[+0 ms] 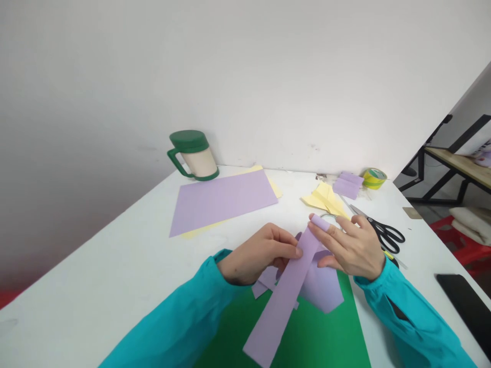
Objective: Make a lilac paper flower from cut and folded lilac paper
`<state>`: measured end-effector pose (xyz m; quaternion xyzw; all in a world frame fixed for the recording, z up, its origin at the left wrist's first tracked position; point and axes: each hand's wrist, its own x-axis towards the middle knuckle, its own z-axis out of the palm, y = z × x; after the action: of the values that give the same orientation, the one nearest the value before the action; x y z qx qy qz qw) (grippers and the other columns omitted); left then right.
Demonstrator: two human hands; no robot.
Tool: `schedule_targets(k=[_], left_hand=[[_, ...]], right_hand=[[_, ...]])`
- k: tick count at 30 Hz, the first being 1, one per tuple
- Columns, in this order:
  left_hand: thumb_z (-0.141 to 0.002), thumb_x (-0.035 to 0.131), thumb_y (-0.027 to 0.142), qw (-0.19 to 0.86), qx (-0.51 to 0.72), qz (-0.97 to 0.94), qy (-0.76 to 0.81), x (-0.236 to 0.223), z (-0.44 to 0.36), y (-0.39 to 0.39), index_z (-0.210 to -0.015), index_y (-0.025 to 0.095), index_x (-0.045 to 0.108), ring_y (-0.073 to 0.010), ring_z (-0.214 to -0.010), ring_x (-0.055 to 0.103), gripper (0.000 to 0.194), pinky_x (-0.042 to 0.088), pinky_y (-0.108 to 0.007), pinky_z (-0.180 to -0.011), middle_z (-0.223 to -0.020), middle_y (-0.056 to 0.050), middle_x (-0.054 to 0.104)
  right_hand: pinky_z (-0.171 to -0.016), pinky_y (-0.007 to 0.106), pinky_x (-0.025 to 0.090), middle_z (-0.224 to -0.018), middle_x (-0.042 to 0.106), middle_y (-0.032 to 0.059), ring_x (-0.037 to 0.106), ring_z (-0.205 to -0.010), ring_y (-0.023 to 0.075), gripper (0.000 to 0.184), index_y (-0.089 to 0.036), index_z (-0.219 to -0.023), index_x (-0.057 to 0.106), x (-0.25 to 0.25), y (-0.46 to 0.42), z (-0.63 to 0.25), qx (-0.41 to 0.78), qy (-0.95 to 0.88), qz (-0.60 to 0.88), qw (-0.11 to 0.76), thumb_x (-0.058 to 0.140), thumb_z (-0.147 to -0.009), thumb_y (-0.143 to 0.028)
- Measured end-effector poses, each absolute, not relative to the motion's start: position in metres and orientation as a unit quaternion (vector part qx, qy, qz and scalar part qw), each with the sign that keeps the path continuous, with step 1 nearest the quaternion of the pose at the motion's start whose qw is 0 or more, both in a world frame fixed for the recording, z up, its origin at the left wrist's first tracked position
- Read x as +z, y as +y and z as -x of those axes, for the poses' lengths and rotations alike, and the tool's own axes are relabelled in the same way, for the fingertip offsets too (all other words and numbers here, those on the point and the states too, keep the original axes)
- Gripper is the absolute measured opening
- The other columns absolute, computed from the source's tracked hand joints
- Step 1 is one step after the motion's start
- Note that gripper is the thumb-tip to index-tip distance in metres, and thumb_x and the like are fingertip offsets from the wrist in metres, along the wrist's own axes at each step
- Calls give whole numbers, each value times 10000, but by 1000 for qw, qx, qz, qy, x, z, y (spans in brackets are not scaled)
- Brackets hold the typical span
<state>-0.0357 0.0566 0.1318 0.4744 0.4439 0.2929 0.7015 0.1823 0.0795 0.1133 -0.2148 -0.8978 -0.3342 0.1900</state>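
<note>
A long purple paper strip (282, 301) slants up from the lower middle, its upper end curled over. My left hand (264, 253) pinches the strip between thumb and fingers partway up. At the curled end, my right hand (351, 245) has its index and middle fingers against the paper, with the thumb lower and apart. Beneath the hands lies a larger purple paper piece (322, 289), partly covered by the strip. Small purple scraps (263, 286) sit beside it on a green sheet (326, 335).
Purple paper (226, 199) over yellow sheets lies near a green-lidded mug (194, 156). To the right are folded yellow paper (326, 199), folded purple paper (348, 185), a tape roll (375, 178), black-handled scissors (383, 232) and a black flat object (464, 304). A wall borders the white table (115, 266).
</note>
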Motion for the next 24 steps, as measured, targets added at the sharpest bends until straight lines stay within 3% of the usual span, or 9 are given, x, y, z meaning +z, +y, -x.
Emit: schedule_targets(k=[8,13,18,21,24], left_hand=[[-547,690,188,724,294,-446,436,132,37,59,-445,138,600,-57,-388,378,145,290,-203,-402,-405,45,460],[-548,678,165,716,312,-443,441,133,36,60,-393,150,525,-58,-389,351,218,281,-210,-404,-384,60,399],[-564,666,165,707,316,-444,451,134,37,59,-385,156,509,-61,-388,351,238,271,-219,-404,-381,57,398],[-538,673,174,711,296,-446,456,132,39,58,-417,148,568,-71,-390,390,162,300,-222,-407,-393,42,452],[-520,688,190,715,286,-449,453,130,40,58,-435,140,592,-87,-416,451,138,349,-227,-433,-425,18,514]], right_hand=[[-727,413,306,-1420,444,-5,464,-941,254,601,-202,-1355,460,110,81,-181,-365,-884,236,169,296,-923,-586],[-787,424,305,-1377,505,-1,474,-1017,264,471,-243,-1364,436,106,86,-180,-347,-889,252,158,442,-929,-423],[-861,449,295,-1316,565,17,475,-1094,306,493,-303,-1373,408,104,84,-177,-299,-897,286,156,490,-902,-424],[-875,473,312,-1375,495,101,505,-1083,326,587,-289,-1381,399,106,90,-186,-270,-880,343,185,505,-859,-536],[-889,515,320,-1441,366,217,522,-1073,343,768,-175,-1411,349,109,96,-199,-254,-858,383,230,470,-816,-647]])
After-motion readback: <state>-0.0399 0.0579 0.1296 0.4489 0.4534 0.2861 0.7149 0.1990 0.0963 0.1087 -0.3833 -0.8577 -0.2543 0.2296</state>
